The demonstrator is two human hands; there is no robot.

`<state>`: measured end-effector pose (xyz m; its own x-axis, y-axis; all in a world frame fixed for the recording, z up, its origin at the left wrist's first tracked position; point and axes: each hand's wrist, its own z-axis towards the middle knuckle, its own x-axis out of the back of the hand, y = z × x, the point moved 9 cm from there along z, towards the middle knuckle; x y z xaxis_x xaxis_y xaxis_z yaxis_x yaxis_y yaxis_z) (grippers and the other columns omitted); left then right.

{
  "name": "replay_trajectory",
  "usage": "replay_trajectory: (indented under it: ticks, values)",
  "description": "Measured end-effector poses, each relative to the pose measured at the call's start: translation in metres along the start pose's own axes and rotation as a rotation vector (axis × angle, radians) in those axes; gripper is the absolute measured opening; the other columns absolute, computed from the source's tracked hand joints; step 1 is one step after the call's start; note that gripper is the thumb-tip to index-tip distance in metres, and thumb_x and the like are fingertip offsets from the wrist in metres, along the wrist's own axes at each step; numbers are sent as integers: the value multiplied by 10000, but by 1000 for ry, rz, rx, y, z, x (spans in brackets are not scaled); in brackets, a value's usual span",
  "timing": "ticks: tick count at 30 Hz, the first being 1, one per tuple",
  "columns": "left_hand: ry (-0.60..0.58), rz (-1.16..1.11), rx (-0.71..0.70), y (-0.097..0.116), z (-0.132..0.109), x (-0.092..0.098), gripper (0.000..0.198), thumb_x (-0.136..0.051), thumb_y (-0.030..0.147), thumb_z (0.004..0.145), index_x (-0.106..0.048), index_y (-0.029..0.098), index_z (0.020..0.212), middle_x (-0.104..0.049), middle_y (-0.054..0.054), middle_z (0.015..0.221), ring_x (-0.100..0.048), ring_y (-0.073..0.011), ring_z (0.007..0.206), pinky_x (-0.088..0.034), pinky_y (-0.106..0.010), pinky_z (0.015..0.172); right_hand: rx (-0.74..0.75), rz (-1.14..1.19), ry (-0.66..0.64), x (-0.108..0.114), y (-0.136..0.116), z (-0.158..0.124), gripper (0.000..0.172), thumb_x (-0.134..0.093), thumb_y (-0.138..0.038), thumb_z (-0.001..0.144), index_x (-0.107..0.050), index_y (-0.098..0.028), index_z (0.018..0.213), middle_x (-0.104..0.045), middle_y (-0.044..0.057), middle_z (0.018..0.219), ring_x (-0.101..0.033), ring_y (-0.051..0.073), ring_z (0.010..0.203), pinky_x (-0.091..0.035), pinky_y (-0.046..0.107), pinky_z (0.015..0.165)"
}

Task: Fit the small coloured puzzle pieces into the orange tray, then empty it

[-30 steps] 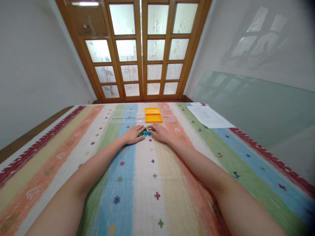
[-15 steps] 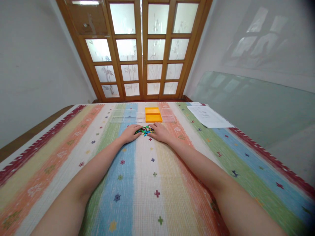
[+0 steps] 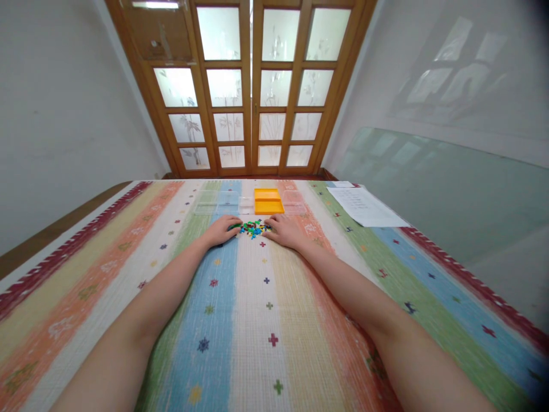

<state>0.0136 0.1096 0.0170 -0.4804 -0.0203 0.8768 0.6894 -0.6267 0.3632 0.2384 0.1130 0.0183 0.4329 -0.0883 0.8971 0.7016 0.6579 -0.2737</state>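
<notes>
A loose pile of small coloured pieces (image 3: pixel 254 229), mostly green, blue, yellow and black, lies on the striped tablecloth; their exact kind is too small to tell. On the pile's left edge rests my left hand (image 3: pixel 222 230), thumb and fingers apart, with a few pieces by the fingertips. My right hand (image 3: pixel 282 230) curves round the right edge, its fingers also apart and touching the outer pieces. Just beyond the pile is an orange tray (image 3: pixel 269 206) with two sections. The undersides of both hands are hidden.
Clear plastic boxes stand on either side of the orange tray, a wide left box (image 3: pixel 217 203) and a smaller right box (image 3: pixel 295 204). Printed paper sheets (image 3: pixel 366 207) lie at the back right. A glass panel (image 3: pixel 446 194) leans along the right wall, and wooden doors (image 3: pixel 253 143) stand behind the table.
My left hand has moved slightly left, away from the pile's middle, and more pieces show between the hands. My right hand has barely shifted. The view has tilted slightly.
</notes>
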Motion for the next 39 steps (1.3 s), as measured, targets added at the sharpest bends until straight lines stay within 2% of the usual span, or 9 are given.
replay_trajectory:
  ticks: [3,7,12,16,20,28,32,35,39]
  values:
    - [19,-9,23,-6,2,-2,413,-439,321,1017,-747,229,1275,-716,-77,1340,-609,-251,1306,-436,-447,1206,13,-13,-4,-4,-8,3,431,-648,-528,1001,-698,-264,1339,-651,126,1276,-580,288,1216,-445,436,1057]
    - [31,-1,59,-13,3,-3,423,-488,191,918,-761,240,1238,-723,-57,1321,-617,-241,1287,-442,-435,1200,138,19,-83,-18,-35,9,571,-636,-518,1009,-563,-278,1522,-596,139,1461,-530,314,1354,-375,480,1153]
    - [116,92,146,-20,1,6,321,-545,282,966,-779,216,1177,-723,-94,1203,-638,-269,1185,-480,-437,1116,171,16,-130,-35,-54,24,635,-639,-547,1004,-509,-291,1570,-518,140,1578,-461,325,1458,-319,497,1211]
    - [134,166,224,-22,-1,10,289,-575,355,990,-789,219,1130,-693,-90,1050,-648,-268,1083,-504,-411,1016,156,41,-76,-35,-51,34,506,-627,-474,1026,-591,-267,1487,-600,130,1489,-534,299,1381,-374,471,1174]
    - [87,126,176,-12,2,5,300,-557,383,1018,-787,223,1125,-682,-77,1005,-656,-249,1034,-506,-382,972,148,93,-20,-28,-45,34,415,-639,-421,1027,-654,-228,1394,-678,122,1355,-607,276,1263,-444,422,1099]
    - [29,25,-1,16,3,-4,425,-672,393,958,-697,227,1349,-705,-104,1214,-643,-280,1162,-488,-430,1059,207,169,-47,-10,-39,22,467,-685,-406,988,-634,-236,1420,-670,122,1353,-605,280,1250,-453,434,1091]
    - [-4,-24,-28,23,4,-6,416,-640,314,971,-673,234,1378,-699,-98,1321,-635,-275,1235,-478,-441,1114,135,108,-50,3,-21,19,449,-703,-431,967,-669,-206,1354,-680,127,1259,-626,274,1159,-478,397,1009]
    - [-2,-42,-38,27,5,-6,406,-606,276,982,-663,228,1381,-686,-94,1370,-630,-267,1268,-479,-437,1135,99,75,-72,3,-15,19,441,-723,-460,954,-685,-202,1310,-685,113,1174,-635,256,1080,-481,361,939]
    - [16,-63,-30,26,5,-6,405,-585,238,975,-663,222,1373,-686,-91,1389,-633,-267,1281,-488,-447,1140,84,32,-41,-3,-16,22,356,-704,-462,978,-715,-212,1231,-688,99,1124,-625,248,1075,-464,348,931]
